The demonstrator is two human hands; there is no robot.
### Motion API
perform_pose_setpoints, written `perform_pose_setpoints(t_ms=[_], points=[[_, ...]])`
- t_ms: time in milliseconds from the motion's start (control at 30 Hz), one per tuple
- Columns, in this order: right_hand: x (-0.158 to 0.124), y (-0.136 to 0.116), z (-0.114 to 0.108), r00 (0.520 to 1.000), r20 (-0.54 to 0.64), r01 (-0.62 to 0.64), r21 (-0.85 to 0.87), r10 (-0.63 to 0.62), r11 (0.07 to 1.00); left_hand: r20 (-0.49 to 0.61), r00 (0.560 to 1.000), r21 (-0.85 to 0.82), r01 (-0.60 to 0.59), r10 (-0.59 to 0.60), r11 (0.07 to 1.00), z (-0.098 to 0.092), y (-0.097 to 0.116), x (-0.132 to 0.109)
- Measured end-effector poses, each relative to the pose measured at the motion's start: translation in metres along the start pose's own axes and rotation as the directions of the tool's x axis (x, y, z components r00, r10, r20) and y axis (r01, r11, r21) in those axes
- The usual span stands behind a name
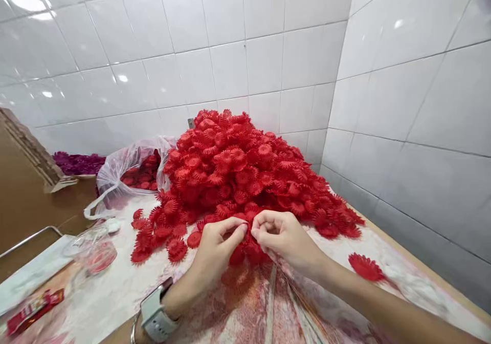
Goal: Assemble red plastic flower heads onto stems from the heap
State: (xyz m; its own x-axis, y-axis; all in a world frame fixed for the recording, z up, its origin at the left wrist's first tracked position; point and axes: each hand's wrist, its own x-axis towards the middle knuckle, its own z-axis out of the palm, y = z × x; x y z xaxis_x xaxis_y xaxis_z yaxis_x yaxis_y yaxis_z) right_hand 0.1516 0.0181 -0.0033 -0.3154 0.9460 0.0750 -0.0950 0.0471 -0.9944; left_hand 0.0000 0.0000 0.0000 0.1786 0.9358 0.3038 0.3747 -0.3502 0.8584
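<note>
Standing here looking at this bench [126, 282], and the heap of red flowers [238, 165] is honestly huge, piled up near the white tiled wall [230, 67] with loose ones spilling out toward the front left. Both hands are right at the near foot of it, almost touching. Left hand [217, 241] has thumb and forefinger pinched together at the tips, right hand [284, 236] is curled in with its tips pinched just beside them. There's red right behind and under the fingertips, but whatever is actually in either pinch, if anything, is too small for me to tell. Some thin strands [270, 303] run toward the near edge below the hands. There's a pale watch [155, 313] on the left wrist, and one lone flower [366, 267] sits off to the right. Over on the left there's a clear bag [111, 175] with darker red flowers [141, 175] inside, some purple stuff [79, 163] behind it, a see-through cup [97, 257] and a red wrapper [34, 310].
</note>
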Motion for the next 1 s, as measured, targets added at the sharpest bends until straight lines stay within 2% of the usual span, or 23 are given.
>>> perform_pose_setpoints(t_ms=[133,333,400,567,800,900,1000], points=[[-0.001,-0.005,-0.001,0.995,0.100,-0.016,0.099,0.006,0.995,-0.127,0.992,0.057,-0.001,0.008,0.998,-0.008,-0.013,0.012],[0.001,-0.015,-0.016,0.959,0.261,0.047,0.239,-0.111,0.970,-0.281,0.959,0.026,0.041,-0.032,0.999,-0.022,-0.037,0.029],[0.004,-0.013,-0.018,0.955,0.267,0.060,0.253,-0.129,0.966,-0.318,0.948,0.015,0.037,-0.031,0.999,-0.023,-0.039,0.029],[0.009,-0.003,-0.015,0.975,0.159,0.121,0.207,-0.156,0.971,-0.376,0.926,0.032,-0.002,0.014,0.999,-0.021,-0.030,0.023],[0.009,0.002,-0.009,0.988,-0.024,0.152,0.091,-0.151,0.984,-0.347,0.937,0.077,-0.018,0.044,0.997,-0.014,-0.030,0.018],[0.014,0.011,-0.010,0.980,-0.123,0.163,0.021,-0.159,0.986,-0.337,0.940,0.100,-0.024,0.057,0.995,-0.013,-0.030,0.017],[0.015,0.017,-0.011,0.949,-0.238,0.195,-0.075,-0.207,0.978,-0.324,0.943,0.133,-0.030,0.072,0.991,-0.012,-0.029,0.015]])
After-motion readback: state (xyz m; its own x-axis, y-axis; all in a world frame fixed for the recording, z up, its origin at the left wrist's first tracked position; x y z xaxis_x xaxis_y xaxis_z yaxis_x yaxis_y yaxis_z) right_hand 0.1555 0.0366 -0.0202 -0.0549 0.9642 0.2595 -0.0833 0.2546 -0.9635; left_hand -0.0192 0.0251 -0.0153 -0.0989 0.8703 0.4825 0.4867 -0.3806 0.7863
